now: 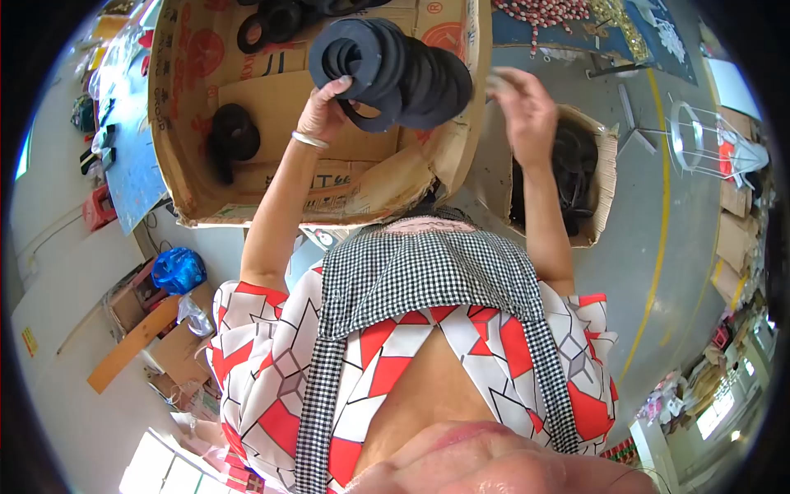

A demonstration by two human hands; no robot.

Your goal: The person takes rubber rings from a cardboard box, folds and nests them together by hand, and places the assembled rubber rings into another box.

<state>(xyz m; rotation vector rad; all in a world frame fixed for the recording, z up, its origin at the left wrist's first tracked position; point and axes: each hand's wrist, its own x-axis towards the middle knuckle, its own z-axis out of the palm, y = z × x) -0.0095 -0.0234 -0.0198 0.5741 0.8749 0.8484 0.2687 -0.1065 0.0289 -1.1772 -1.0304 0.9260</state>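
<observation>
My left hand (pixel 325 113), with a white bracelet at the wrist, is closed on a stack of black rings (pixel 395 76). The rings look like rubber, with wide holes, and lie face to face in a bundle above the large cardboard box (pixel 337 198). My thumb presses on the near ring's edge; the other fingers are mostly hidden behind the rings. To the right, past the box wall, my right hand (pixel 527 111) is raised with nothing visible in it, its fingers partly bent and slightly blurred. More black rings (pixel 234 132) lie inside the box at left, others (pixel 284 20) at its far end.
A smaller cardboard box (pixel 606 177) with black pieces stands on the floor at right. Behind it is a table (pixel 514 33) with red and white beads. A wire stand (pixel 687 136) is farther right. At left are a blue table (pixel 136 177) and a blue bag (pixel 178 270).
</observation>
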